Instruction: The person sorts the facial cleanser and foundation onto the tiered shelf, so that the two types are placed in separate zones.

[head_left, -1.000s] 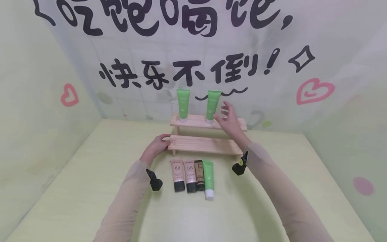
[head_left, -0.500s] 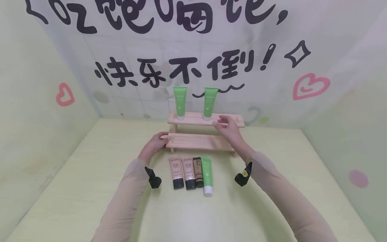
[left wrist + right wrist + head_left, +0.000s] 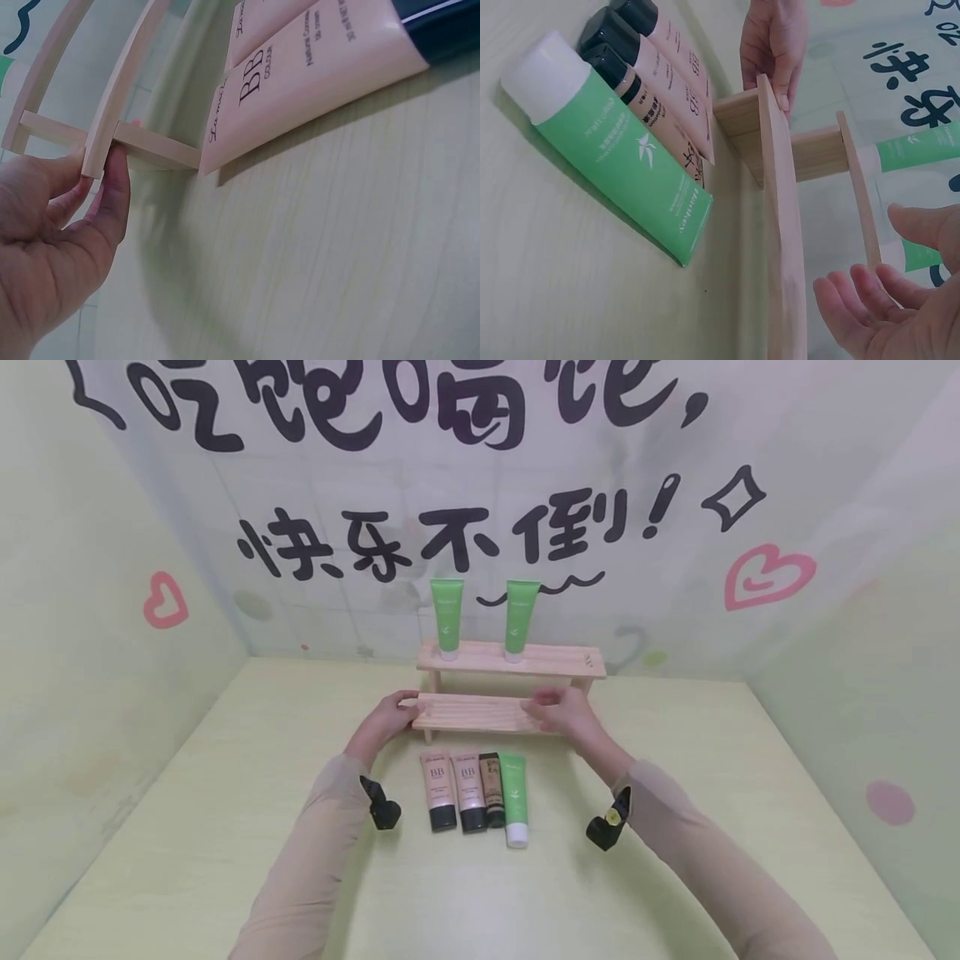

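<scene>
A two-step wooden display stand stands at the back of the table. My left hand grips the left end of its lower board; in the left wrist view, the thumb and fingers close on the board's edge from either side. Over the right part of that board hovers my right hand, fingers loosely bent and nothing held, as the right wrist view shows. Two green tubes, one on the left and one nearer the middle, stand cap-down on the upper board.
In front of the stand lie two pink BB cream tubes with black caps, a slim brown tube and a green tube with a white cap. A printed backdrop rises behind the stand.
My right hand has moved down from beside the right standing green tube to the lower board. The left hand keeps its place on the stand, and the tubes stay where they were.
</scene>
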`<action>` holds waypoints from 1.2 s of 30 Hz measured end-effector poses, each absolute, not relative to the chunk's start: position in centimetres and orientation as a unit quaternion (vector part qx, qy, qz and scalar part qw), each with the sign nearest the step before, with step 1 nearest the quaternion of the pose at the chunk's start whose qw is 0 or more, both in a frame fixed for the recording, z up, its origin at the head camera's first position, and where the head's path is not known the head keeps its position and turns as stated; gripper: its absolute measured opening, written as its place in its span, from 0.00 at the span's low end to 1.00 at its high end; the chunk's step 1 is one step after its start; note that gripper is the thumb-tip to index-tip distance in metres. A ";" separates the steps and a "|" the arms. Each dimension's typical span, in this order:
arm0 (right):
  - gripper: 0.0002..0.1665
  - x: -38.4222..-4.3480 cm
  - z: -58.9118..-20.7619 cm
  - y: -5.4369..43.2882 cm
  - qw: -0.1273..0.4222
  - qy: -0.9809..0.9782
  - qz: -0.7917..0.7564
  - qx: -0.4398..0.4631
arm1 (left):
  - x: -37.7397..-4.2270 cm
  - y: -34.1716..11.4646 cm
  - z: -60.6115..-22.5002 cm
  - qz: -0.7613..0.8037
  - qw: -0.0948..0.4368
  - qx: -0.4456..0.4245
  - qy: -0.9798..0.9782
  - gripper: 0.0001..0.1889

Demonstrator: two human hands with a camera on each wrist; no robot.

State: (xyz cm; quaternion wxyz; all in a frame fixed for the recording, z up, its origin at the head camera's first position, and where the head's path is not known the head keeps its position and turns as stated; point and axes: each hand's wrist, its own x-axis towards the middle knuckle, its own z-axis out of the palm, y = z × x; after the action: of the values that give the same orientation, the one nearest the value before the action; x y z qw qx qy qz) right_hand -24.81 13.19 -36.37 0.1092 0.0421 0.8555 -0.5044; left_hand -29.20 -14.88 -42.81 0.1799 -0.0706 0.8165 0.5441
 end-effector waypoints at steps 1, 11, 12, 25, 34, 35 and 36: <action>0.28 -24.6 -36.6 13.3 0.117 0.859 -0.496 0.041 | -29.2 -14.9 -42.8 0.543 0.180 -0.070 0.817 0.26; 0.26 -22.7 -39.1 13.9 0.198 0.848 -0.491 0.027 | -29.3 -15.0 -42.7 0.553 0.181 -0.058 0.811 0.27; 0.26 -22.6 -39.4 13.9 0.201 0.848 -0.489 0.026 | -29.3 -15.0 -42.7 0.553 0.181 -0.056 0.811 0.27; 0.40 -20.8 -43.3 12.2 0.212 0.858 -0.464 0.054 | -29.4 -15.0 -43.2 0.563 0.192 -0.055 0.802 0.27; 0.31 -20.0 -43.1 10.5 0.206 0.884 -0.414 0.060 | -29.3 -15.0 -43.0 0.562 0.191 -0.060 0.803 0.27; 0.27 -19.9 -43.1 10.4 0.208 0.883 -0.416 0.060 | -29.2 -15.0 -43.0 0.561 0.190 -0.062 0.804 0.27; 0.24 -19.8 -43.1 10.3 0.209 0.882 -0.417 0.059 | -29.2 -15.0 -42.9 0.559 0.189 -0.061 0.805 0.27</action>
State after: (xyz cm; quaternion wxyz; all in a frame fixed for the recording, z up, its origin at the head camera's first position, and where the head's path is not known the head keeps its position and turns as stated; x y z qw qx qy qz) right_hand -19.84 10.33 -43.05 0.2094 0.0592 0.8822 -0.4175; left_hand -29.22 -14.97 -42.94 0.1891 -0.0608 0.8048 0.5593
